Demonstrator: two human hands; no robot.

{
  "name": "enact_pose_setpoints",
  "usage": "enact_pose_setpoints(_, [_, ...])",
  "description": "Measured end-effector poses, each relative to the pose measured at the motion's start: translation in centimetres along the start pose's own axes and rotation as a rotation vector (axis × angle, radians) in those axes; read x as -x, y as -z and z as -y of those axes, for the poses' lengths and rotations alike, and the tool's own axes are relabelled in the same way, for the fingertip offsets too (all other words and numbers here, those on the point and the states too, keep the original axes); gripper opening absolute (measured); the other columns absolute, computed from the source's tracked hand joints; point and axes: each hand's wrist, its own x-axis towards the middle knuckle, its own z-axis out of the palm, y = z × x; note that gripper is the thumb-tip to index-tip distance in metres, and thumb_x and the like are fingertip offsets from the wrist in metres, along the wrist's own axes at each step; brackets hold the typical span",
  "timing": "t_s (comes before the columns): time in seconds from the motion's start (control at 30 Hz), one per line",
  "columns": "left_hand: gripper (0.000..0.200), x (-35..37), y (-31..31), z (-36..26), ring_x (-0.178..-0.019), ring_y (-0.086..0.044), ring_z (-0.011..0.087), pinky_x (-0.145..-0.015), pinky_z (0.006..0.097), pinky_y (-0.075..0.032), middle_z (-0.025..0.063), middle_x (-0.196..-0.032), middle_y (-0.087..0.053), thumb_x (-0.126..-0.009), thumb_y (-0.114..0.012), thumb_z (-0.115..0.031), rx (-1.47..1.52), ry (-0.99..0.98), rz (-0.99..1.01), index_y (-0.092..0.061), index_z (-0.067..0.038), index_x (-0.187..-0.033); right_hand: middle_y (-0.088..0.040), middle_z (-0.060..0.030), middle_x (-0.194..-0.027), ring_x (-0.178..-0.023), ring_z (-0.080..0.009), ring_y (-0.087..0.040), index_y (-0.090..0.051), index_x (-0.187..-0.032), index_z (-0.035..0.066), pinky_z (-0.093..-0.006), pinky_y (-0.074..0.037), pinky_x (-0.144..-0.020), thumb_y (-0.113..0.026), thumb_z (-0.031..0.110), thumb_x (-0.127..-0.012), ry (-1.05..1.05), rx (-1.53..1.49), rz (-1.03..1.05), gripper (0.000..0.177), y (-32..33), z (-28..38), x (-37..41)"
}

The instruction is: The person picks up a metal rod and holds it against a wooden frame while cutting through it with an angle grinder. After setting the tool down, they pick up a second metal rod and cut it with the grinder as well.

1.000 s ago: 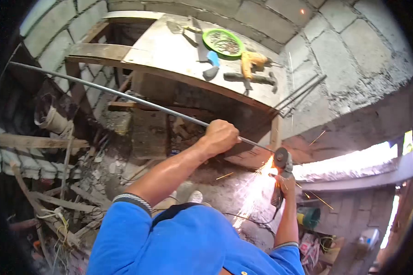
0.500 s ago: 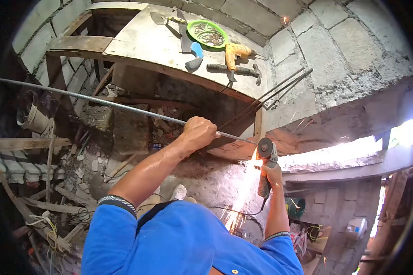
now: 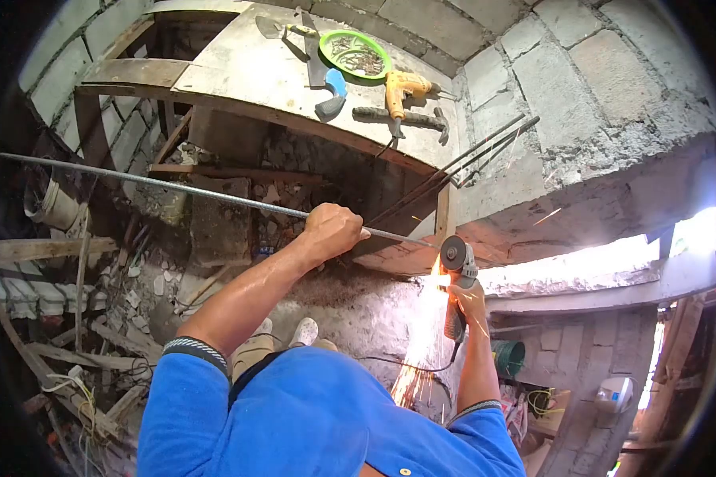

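A long ribbed steel bar (image 3: 215, 193) runs from the far left to the grinder, and my left hand (image 3: 332, 230) is wrapped round it near its right end. My right hand (image 3: 469, 299) grips an angle grinder (image 3: 456, 327) by its body. The grinder's disc (image 3: 453, 253) is at the bar's right end, and orange sparks (image 3: 422, 342) stream down from there. A power cord hangs from the grinder and curves left below it.
On the board (image 3: 247, 71) ahead lie a green tray (image 3: 356, 56) of nails, a yellow drill (image 3: 404, 91), a hammer (image 3: 398, 118), a blue-handled saw (image 3: 332, 94) and a scraper (image 3: 272, 29). Dark bars (image 3: 485, 151) lean beside it. Rubble and wood scraps (image 3: 119, 342) cover the left floor.
The bar's left end sits lower in view. Both hands and the grinder appear slightly further left, along with the background. Sparks continue at the bar's end.
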Motion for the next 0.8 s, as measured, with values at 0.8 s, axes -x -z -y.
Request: enact_pose_setpoints(0.8, [0.039, -0.2, -0.3, -0.3, -0.065, -0.067, 0.0362, -0.059, 0.0478, -0.051, 0.0155, -0.066, -0.066, -0.088, -0.068, -0.041, -0.068, -0.061, -0.074, -0.07, -0.007, -0.07, -0.072, -0.0158, -0.085, -0.079, -0.0229, -0.068, -0.071, -0.098, -0.001, -0.0368, -0.054, -0.075, -0.077, 0.027, -0.064, -0.074, 0.125, -0.007, 0.045, 0.6, 2.7, 0.6])
